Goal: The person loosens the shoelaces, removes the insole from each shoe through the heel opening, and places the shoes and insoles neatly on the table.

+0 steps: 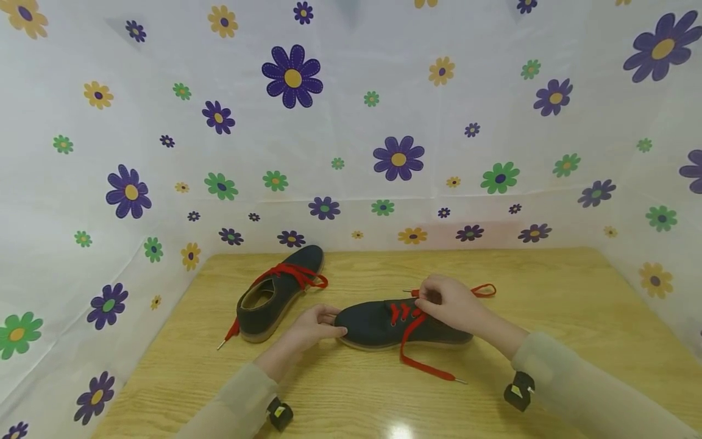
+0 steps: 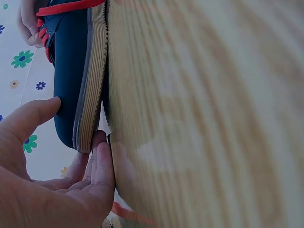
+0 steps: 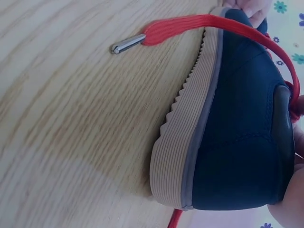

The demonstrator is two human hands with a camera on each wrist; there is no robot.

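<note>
A dark navy shoe [image 1: 367, 323] lies on the table with its toe to the left. My left hand [image 1: 312, 326] grips the toe; in the left wrist view the thumb [image 2: 45, 109] presses the upper while the fingers reach under the ridged sole [image 2: 92, 90]. Over the shoe's opening, my right hand [image 1: 452, 305] pinches the red shoelace [image 1: 418, 317] near the top eyelets. One lace end hangs over the near side, and its metal tip [image 3: 127, 43] rests over the tabletop. The other end shows behind the right hand.
A matching navy shoe [image 1: 280, 305] with red laces [image 1: 296, 272] stands at the back left, toe pointing away. The wood-grain table [image 1: 362, 402] meets a white flower-print sheet [image 1: 351, 122] at the back and sides.
</note>
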